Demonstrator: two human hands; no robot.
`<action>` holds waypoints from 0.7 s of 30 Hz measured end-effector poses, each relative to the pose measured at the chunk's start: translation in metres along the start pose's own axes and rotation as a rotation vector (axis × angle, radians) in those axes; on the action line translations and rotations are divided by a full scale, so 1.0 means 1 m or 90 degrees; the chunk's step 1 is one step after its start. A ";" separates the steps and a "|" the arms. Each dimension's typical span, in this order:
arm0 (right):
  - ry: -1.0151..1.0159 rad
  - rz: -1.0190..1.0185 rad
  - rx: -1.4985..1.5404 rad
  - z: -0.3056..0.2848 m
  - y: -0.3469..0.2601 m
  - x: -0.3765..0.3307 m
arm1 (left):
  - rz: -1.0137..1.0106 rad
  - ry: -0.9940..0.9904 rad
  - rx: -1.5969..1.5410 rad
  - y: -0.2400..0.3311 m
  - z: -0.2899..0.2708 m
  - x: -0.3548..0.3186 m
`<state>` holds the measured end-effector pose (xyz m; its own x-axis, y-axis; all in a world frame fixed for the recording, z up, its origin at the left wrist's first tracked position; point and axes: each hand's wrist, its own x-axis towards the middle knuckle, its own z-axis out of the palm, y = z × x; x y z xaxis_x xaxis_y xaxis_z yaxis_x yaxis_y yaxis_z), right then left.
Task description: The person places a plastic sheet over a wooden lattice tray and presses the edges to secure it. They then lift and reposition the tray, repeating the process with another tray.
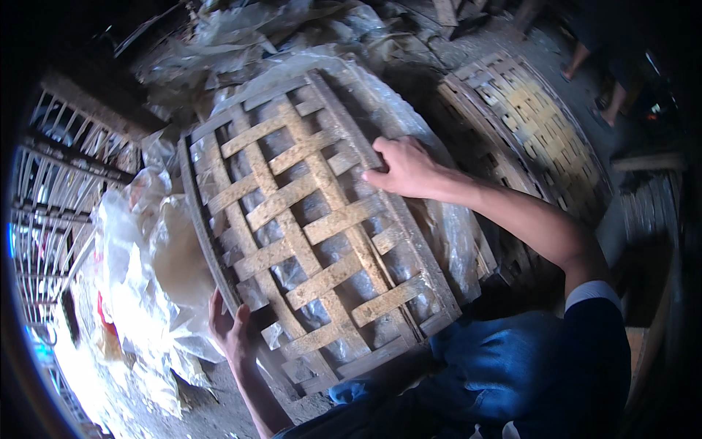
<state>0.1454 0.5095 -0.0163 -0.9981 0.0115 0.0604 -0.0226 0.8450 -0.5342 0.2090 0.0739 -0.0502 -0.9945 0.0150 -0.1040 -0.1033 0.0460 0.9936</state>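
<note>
A bamboo rack (340, 222) with a wooden frame and openly woven, speckled slats lies tilted in front of me. My left hand (232, 333) holds its left rim near the lower corner, thumb on top and the other fingers partly hidden by the frame. On the opposite long rim, my right hand (406, 167) is closed around the edge at about the upper middle. Beneath the rack, clear plastic sheeting (398, 110) shows through the gaps and sticks out along the right and top.
More woven racks (552, 117) lean at the right. Crumpled plastic (131, 241) is heaped on the left, below a slatted barrier (69, 164). More sheeting (241, 36) lies at the far side. Another person's leg (618, 99) stands at the upper right.
</note>
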 end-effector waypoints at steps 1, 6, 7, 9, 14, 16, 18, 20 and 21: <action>-0.002 0.005 0.012 -0.001 -0.001 0.001 | -0.006 -0.008 0.002 0.004 0.000 0.001; 0.005 0.038 -0.020 -0.044 -0.028 0.008 | 0.071 0.010 0.138 0.052 0.021 -0.006; -0.007 0.057 -0.009 -0.060 -0.035 0.010 | 0.078 0.007 0.174 0.057 0.023 -0.004; 0.032 0.041 -0.034 -0.077 -0.029 0.009 | 0.093 -0.006 0.238 0.063 0.031 0.001; 0.120 -0.003 -0.109 -0.071 0.029 0.007 | 0.191 -0.043 0.381 0.057 0.078 0.015; 0.108 0.011 -0.100 -0.050 0.051 0.005 | 0.258 -0.017 0.443 0.040 0.084 0.019; 0.085 0.046 -0.095 -0.038 0.057 0.002 | 0.273 0.008 0.423 0.028 0.086 0.020; 0.117 -0.003 -0.107 -0.035 0.062 0.002 | 0.215 0.013 0.383 0.024 0.090 0.015; 0.134 -0.028 -0.107 -0.033 0.062 0.003 | 0.216 0.019 0.384 0.023 0.089 0.013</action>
<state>0.1427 0.5796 -0.0215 -0.9623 0.0692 0.2632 -0.0377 0.9239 -0.3808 0.1957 0.1645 -0.0330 -0.9710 0.0991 0.2176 0.2333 0.5918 0.7716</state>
